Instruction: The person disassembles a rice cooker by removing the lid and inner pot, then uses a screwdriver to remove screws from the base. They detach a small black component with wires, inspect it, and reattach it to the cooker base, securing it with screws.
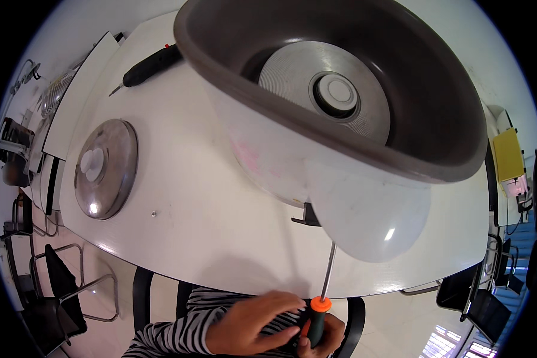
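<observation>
My right hand [326, 334] grips a screwdriver [317, 317] with a dark green and orange handle; its shaft points up under the rounded white housing of a large appliance [370, 209], and its tip is hidden. My left hand [253, 325], in a striped sleeve, is beside the handle with fingers apart and slightly bent. The appliance has a dark brown bowl [441, 113] holding a grey metal plate [358, 71] with a round centre. A black bracket [307, 219] shows at its base. A steel lid with a white knob [110, 185] and a small screw [154, 213] lie to the left.
A black electric screwdriver [140, 73] lies at the back left of the white table [191, 197]. Chairs [62, 283] stand at both sides. A side desk [80, 77] on the left bears equipment, and a yellow object [507, 155] is at the far right.
</observation>
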Action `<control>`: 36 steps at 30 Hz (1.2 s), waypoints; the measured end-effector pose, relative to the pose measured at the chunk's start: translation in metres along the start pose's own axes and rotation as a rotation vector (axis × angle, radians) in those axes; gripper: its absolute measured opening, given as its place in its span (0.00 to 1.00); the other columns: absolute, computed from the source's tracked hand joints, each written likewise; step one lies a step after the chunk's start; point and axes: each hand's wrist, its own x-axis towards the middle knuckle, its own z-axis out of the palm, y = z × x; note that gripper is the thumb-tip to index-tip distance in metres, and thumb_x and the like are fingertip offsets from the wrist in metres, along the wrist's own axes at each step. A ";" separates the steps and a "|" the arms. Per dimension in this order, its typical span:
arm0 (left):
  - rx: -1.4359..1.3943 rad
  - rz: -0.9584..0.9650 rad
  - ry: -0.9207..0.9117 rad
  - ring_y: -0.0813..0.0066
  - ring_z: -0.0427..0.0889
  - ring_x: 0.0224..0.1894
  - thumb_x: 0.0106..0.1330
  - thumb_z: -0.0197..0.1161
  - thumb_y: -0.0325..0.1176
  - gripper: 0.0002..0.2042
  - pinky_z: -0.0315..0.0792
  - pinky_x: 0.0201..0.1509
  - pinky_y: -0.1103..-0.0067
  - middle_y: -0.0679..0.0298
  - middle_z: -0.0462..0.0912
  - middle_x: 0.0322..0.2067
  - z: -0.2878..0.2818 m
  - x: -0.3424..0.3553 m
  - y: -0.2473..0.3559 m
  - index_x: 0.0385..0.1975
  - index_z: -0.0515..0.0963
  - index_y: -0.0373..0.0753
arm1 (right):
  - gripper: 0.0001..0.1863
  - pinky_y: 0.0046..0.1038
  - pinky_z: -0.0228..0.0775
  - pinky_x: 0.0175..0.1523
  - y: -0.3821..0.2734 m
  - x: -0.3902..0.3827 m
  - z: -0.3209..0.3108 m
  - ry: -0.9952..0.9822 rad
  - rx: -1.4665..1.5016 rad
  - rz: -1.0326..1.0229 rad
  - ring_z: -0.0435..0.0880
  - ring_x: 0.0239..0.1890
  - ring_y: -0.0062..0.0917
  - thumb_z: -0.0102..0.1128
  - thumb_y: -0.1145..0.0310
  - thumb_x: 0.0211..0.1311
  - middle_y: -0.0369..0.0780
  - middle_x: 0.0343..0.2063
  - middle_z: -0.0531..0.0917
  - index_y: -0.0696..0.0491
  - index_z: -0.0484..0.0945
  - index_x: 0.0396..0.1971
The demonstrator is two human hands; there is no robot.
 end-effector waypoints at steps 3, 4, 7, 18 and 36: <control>0.590 0.326 0.363 0.70 0.75 0.30 0.42 0.62 0.26 0.16 0.71 0.29 0.82 0.58 0.73 0.30 -0.023 0.018 0.020 0.34 0.73 0.34 | 0.27 0.20 0.61 0.22 0.001 0.001 0.001 0.012 -0.114 -0.045 0.68 0.17 0.21 0.56 0.57 0.45 0.41 0.20 0.71 0.64 0.63 0.38; 0.776 0.422 0.452 0.72 0.76 0.26 0.41 0.61 0.25 0.16 0.71 0.24 0.83 0.60 0.74 0.25 -0.030 0.029 0.026 0.34 0.74 0.34 | 0.27 0.20 0.61 0.22 0.002 0.001 0.001 0.014 -0.153 -0.053 0.68 0.17 0.21 0.56 0.57 0.45 0.41 0.20 0.70 0.64 0.63 0.38; 1.070 0.495 0.521 0.72 0.75 0.25 0.41 0.60 0.29 0.12 0.70 0.25 0.84 0.58 0.73 0.29 -0.031 0.054 0.028 0.29 0.75 0.40 | 0.25 0.21 0.60 0.20 0.006 0.000 -0.002 -0.011 -0.129 -0.033 0.67 0.16 0.23 0.56 0.57 0.44 0.40 0.18 0.70 0.63 0.64 0.36; 0.945 0.412 0.539 0.66 0.76 0.28 0.36 0.59 0.29 0.10 0.69 0.32 0.75 0.60 0.75 0.27 -0.028 0.064 0.016 0.23 0.75 0.37 | 0.24 0.26 0.55 0.15 0.016 0.011 0.004 -0.030 -0.126 -0.177 0.62 0.10 0.27 0.56 0.56 0.42 0.41 0.13 0.65 0.60 0.63 0.33; 0.962 0.655 0.647 0.80 0.70 0.21 0.36 0.64 0.26 0.15 0.66 0.19 0.87 0.67 0.70 0.23 -0.028 0.045 0.012 0.28 0.76 0.46 | 0.24 0.25 0.55 0.15 0.014 -0.002 0.002 -0.059 -0.099 -0.288 0.62 0.10 0.26 0.59 0.59 0.37 0.39 0.11 0.64 0.57 0.62 0.32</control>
